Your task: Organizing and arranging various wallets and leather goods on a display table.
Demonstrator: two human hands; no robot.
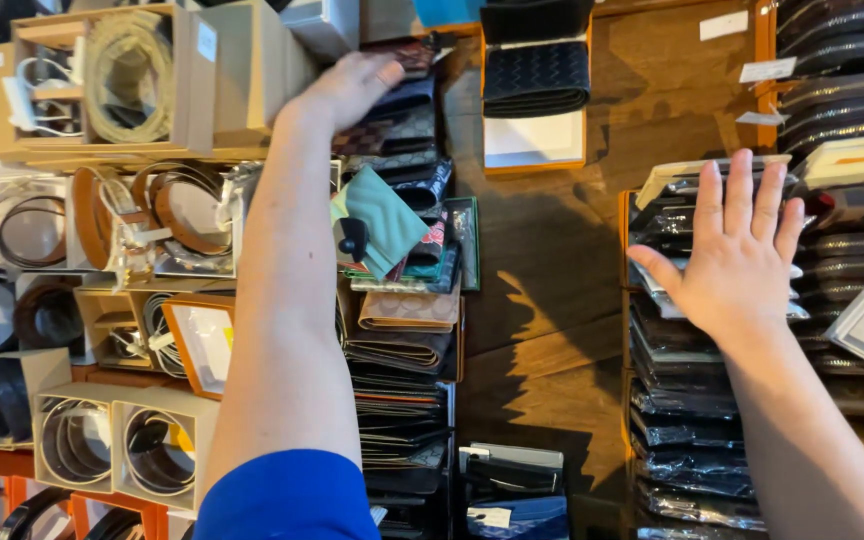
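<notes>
Dark wallets [407, 95] under left hand [347, 88]; right hand [737, 255] spread, both empty.

Teal quilted wallet [384, 218] at 9 o'clock; black woven wallet [536, 78] at 12; tan belts [167, 205]; blue sleeve [287, 497] at 7.

You're under warm, fairly bright indoor light. Hard jagged shadows fall across the brown wooden tabletop [552, 300] between the stacks. Glare streaks the clear plastic-wrapped dark wallets [687, 420] at lower right. Your left hand [352, 85] is slightly motion-blurred; your right hand [737, 250] is sharp. Frame edges look a bit soft.
</notes>
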